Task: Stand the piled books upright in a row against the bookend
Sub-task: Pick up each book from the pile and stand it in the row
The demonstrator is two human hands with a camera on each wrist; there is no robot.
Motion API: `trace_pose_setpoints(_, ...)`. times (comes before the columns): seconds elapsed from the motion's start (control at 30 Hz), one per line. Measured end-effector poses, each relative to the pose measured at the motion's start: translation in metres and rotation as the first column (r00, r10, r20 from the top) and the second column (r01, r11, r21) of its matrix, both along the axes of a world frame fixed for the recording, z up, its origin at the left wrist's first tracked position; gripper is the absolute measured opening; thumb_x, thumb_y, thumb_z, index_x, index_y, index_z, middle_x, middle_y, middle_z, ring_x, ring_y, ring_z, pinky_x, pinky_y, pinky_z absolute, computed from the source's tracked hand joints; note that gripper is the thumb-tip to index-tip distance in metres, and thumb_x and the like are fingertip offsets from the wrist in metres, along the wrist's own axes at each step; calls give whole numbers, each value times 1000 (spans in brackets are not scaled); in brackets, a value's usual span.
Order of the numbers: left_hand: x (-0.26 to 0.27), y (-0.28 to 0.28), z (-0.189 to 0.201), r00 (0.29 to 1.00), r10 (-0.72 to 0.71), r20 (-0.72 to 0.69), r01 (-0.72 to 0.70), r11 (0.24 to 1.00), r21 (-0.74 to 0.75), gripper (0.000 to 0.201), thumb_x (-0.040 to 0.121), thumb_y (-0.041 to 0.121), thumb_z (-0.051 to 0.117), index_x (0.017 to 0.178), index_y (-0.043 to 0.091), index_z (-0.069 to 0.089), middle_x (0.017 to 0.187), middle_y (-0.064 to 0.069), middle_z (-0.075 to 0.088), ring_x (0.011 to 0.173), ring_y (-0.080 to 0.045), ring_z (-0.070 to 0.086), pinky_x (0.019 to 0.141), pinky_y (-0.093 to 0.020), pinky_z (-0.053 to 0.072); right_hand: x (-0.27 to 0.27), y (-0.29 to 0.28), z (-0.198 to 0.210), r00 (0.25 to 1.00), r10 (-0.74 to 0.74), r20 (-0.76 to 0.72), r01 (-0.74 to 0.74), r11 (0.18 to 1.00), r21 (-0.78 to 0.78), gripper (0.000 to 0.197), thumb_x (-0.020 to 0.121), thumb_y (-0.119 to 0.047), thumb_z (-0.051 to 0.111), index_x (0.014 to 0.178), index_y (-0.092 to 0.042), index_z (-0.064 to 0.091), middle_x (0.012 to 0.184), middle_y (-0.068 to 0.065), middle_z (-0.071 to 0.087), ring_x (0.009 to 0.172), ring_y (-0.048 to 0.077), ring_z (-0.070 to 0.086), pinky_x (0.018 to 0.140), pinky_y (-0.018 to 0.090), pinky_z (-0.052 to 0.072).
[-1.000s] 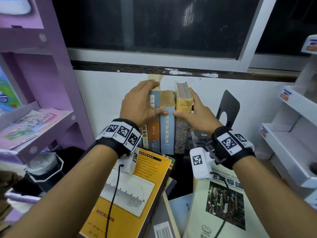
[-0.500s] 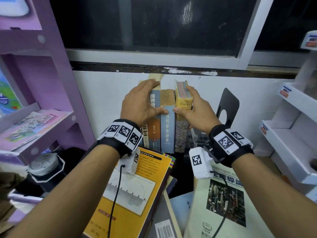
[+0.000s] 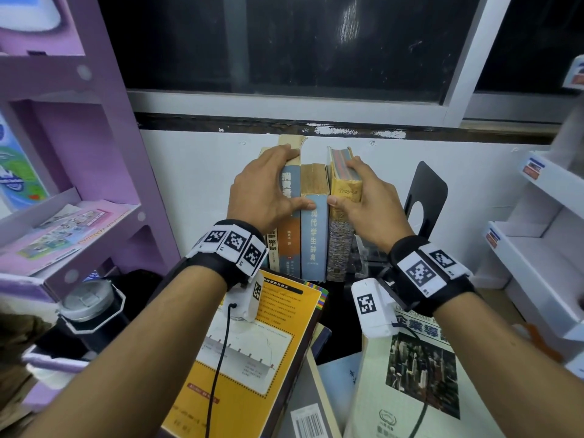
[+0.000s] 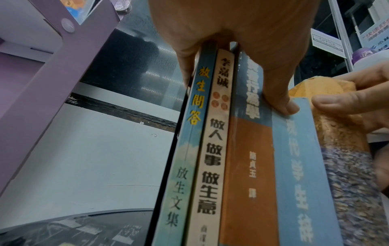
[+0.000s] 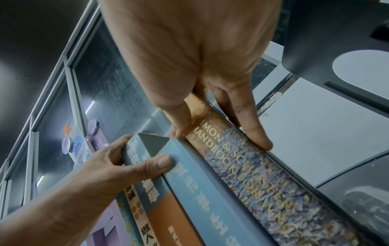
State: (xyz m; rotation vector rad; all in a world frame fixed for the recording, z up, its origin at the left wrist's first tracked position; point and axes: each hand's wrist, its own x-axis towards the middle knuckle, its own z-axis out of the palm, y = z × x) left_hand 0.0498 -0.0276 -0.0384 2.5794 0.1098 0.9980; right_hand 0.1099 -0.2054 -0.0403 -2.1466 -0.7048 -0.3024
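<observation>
Both hands (image 3: 319,202) squeeze upright books; yellow spine (image 3: 347,192) reads "Troyka"

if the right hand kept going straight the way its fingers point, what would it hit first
Probably the white wall behind the books. The right hand grips the rightmost book, fingers aimed back along it; the bookend stands off to its right, out of that line. Depth is unclear.

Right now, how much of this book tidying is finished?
About half, I'd judge. Done: five books stand upright in a row by the white wall. In hand: the left hand and right hand squeeze that row together, apart from the black metal bookend. Left: closing that gap, and standing up the yellow book and the other books lying flat.
</observation>
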Motion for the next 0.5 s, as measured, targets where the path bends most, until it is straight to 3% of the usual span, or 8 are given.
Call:
trace_pose_setpoints(0.2, -1, 0, 0, 1000, 1, 2, -1, 1000, -4, 84, 59, 54, 82, 130, 27, 47, 137, 8, 51, 122, -16, 51, 96, -31, 42, 5, -2, 3, 1000, 6, -31, -7, 999, -35, 63, 88, -28, 70, 142, -24, 37, 120, 5, 61, 104, 25, 58, 91, 35, 47)
trace_pose_setpoints(0.4, -1, 0, 0, 1000, 0, -2, 0, 1000, 4, 84, 60, 54, 81, 131, 28, 46, 140, 11, 48, 124, -14, 50, 98, -33, 41, 6, -4, 5, 999, 18, -41, -23, 992, -128, 70, 90, -31, 66, 147, -21, 28, 107, -1, 53, 94, 18, 53, 84, 27, 41)
trace_pose_setpoints(0.5, 0, 1, 1, 1000, 2, -4, -2, 1000, 18, 84, 60, 55, 81, 131, 28, 45, 139, 11, 48, 123, -14, 50, 97, -32, 42, 7, -4, 6, 998, 32, -48, -40, 984, -173, 74, 90, -34, 65, 149, -22, 23, 115, 4, 57, 102, 23, 54, 89, 31, 43)
